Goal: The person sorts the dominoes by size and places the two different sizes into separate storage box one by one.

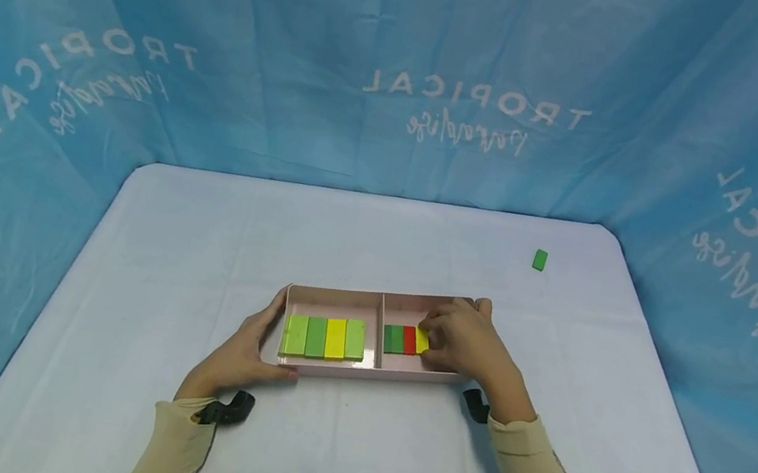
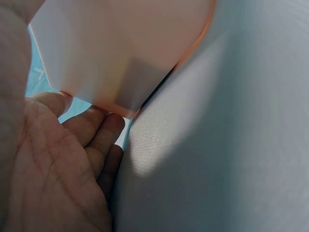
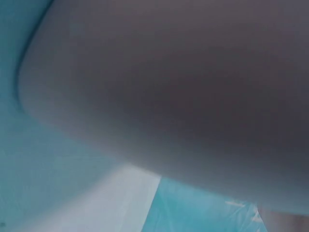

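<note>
A shallow pink two-compartment tray [image 1: 337, 299] lies on the table. My left hand [image 1: 244, 352] grips its left end, thumb along the front side and fingers at the end; in the left wrist view those fingertips touch the tray wall [image 2: 96, 53]. Light green, green and yellow blocks [image 1: 335, 339] lie side by side in the left compartment. In the right compartment are green blocks [image 1: 394, 340] and a red block [image 1: 409, 341]. Beside the red one, my right hand [image 1: 470, 344] pinches a yellow block [image 1: 421, 340] between thumb and finger. The right hand covers that compartment's right part.
One green block [image 1: 540, 260] lies alone toward the back right of the white table [image 1: 196, 238]. Blue curtains [image 1: 393, 154] hang around the table's back and sides. A blurred grey surface [image 3: 169, 96] fills most of the right wrist view, hiding the right hand's work there.
</note>
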{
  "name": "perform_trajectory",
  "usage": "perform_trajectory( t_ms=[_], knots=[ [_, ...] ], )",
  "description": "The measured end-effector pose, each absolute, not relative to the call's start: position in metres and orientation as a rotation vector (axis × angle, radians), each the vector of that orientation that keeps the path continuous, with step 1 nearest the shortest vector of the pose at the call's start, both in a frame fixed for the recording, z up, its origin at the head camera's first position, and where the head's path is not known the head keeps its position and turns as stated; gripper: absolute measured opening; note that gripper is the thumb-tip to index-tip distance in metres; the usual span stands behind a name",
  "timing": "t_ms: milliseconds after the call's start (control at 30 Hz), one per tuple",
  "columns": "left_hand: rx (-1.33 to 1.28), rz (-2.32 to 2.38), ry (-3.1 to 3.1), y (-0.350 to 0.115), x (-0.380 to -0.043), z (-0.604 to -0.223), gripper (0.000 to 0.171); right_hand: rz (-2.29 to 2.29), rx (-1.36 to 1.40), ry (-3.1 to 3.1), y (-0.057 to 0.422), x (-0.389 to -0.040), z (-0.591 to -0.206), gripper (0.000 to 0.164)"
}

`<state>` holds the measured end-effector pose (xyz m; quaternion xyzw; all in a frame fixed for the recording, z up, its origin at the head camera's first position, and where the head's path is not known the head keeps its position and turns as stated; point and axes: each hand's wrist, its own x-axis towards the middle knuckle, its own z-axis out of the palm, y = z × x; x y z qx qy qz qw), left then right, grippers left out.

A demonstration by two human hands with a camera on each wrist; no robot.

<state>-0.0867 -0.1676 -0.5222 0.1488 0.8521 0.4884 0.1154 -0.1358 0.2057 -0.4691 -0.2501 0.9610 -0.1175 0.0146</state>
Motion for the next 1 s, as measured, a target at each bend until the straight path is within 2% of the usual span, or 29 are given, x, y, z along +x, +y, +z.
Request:
perform_trajectory(
  t_ms=[600,1000],
  knots=[
    [0.517,1.49,2.484,-0.1683,-0.0885,-0.5246,0.135,-0.336,-0.739,3.008,0.2025,-0.1359,-0.4736,0.035],
    [0.472,1.461,2.481,-0.1676,-0.0881,-0.522,0.136,-0.32,-0.759,2.997,0.2026,-0.1354,-0.4708,0.034]
  ],
)
